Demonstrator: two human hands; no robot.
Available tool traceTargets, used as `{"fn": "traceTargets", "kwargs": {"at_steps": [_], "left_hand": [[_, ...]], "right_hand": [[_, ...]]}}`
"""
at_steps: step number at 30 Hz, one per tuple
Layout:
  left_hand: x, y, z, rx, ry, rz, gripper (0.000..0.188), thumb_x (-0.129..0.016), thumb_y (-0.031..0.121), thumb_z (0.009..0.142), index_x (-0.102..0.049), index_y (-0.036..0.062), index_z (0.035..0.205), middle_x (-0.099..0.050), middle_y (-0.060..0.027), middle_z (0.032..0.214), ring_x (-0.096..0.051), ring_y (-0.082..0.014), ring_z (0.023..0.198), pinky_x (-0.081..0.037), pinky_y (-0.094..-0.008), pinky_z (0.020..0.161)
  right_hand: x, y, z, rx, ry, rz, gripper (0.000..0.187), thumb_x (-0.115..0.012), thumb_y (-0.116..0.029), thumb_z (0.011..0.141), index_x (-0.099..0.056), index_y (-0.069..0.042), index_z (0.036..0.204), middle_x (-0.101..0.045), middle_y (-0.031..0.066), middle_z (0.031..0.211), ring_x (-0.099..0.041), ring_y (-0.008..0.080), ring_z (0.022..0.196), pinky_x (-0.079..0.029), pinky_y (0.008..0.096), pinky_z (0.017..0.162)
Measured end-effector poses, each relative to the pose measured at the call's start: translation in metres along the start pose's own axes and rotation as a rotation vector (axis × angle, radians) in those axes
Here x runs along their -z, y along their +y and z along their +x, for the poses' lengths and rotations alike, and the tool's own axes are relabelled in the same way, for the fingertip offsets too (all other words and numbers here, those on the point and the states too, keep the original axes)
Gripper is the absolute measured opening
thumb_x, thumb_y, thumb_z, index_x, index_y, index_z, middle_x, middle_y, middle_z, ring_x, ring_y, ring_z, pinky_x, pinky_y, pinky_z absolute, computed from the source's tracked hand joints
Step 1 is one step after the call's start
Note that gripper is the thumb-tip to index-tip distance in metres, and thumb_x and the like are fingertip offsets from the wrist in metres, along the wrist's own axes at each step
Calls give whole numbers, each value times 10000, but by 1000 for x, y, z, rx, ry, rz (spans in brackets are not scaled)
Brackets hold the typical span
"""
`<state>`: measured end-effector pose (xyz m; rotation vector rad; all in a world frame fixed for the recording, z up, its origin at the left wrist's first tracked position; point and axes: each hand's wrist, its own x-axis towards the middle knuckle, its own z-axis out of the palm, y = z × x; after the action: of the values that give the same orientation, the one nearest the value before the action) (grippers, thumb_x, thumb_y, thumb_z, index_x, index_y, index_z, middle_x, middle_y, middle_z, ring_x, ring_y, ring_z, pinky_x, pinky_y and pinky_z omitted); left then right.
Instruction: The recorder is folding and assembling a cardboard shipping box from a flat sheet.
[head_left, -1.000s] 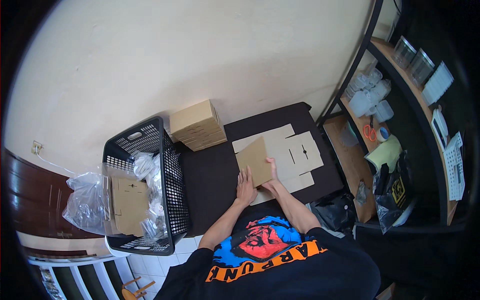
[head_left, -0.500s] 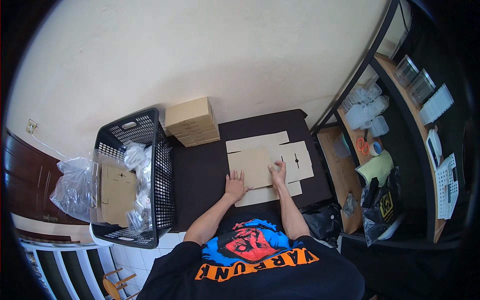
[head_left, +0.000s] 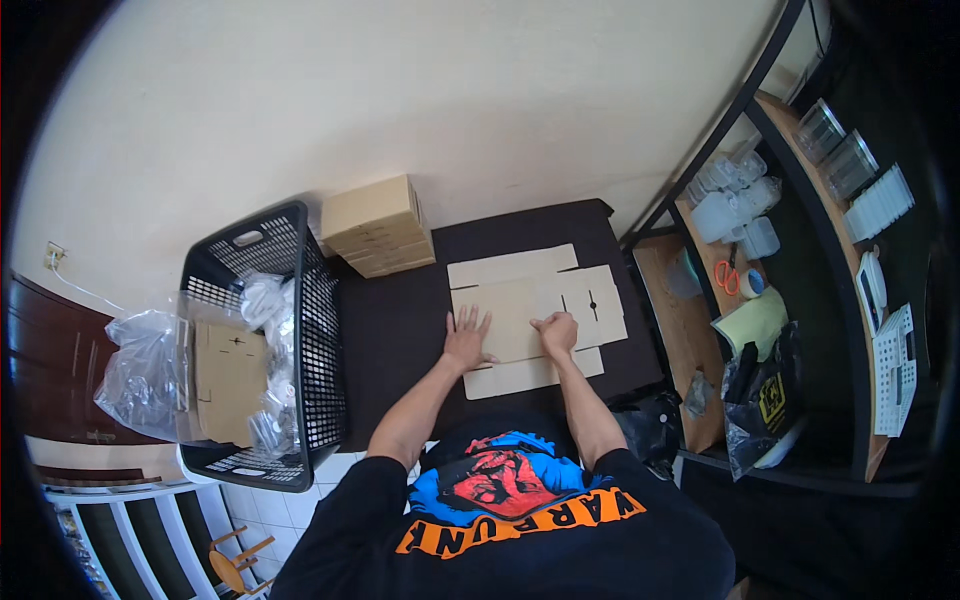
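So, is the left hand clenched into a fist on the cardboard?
No, the left hand rests on the cardboard with its fingers spread.

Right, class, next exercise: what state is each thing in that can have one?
Slotted cardboard: flat on the dark table
Left hand: fingers spread, on the slotted cardboard
Right hand: fingers curled, on the slotted cardboard
Black basket: open, loaded
Cardboard stack: layered
Orange scissors: open or shut unclear

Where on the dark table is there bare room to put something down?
Bare dark table lies between the black basket and flat cardboard, and behind the cardboard, right of the box stack. Crowded: the cardboard itself, under left hand and right hand.
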<state>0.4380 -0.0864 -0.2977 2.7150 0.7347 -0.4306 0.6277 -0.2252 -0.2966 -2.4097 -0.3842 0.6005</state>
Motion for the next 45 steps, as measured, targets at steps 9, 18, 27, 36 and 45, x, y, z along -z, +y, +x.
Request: {"fn": "traceTargets", "kwargs": {"at_steps": [9, 18, 27, 36, 45], "left_hand": [[33, 11, 40, 15, -174, 72, 1697, -975, 697, 450, -43, 0, 1686, -75, -240, 1763, -27, -415, 1638, -24, -613, 1310], [23, 8, 44, 42, -204, -52, 1745, -1017, 611, 402, -11, -32, 1675, -18, -238, 1767, 13, -406, 1640, -1, -592, 1317], [28, -4, 46, 42, -147, -144, 1692, -1039, 517, 439, -20, -36, 1672, -15, -237, 1765, 27, -420, 1636, -7, -601, 1317], [37, 17, 25, 263, -169, -142, 1546, -1025, 501, 490, -140, 186, 1717, 12, -257, 1762, 60, -524, 1604, 63, -785, 1211], [25, -6, 7, 268, -76, -331, 1556, -1001, 589, 476, -122, 278, 1721, 75, -304, 1743, 112, -557, 1587, 94, -822, 1166]], "right_hand": [[-39, 59, -41, 721, 68, -667, 556, -453, -204, 1076, -431, 104, 1539, -459, 329, 1571, -274, 498, 1556, -114, 711, 1250], [-19, 13, -11, 590, 35, -499, 540, -475, -294, 1095, -505, 23, 1532, -448, 221, 1629, -165, 481, 1599, 32, 845, 1155], [-13, 32, -31, 461, -8, -538, 501, -499, -330, 1096, -528, -175, 1572, -176, 317, 1719, -75, 611, 1561, 7, 845, 1145], [-30, -26, 47, 583, 74, -439, 467, -673, -315, 1015, -649, -131, 1444, -182, 335, 1706, -92, 599, 1564, -36, 830, 1161], [-10, -79, 101, 216, 52, -392, 1022, -1057, -423, 509, -485, -82, 1285, -69, 431, 1671, 31, 588, 1579, -56, 826, 1171]]}}
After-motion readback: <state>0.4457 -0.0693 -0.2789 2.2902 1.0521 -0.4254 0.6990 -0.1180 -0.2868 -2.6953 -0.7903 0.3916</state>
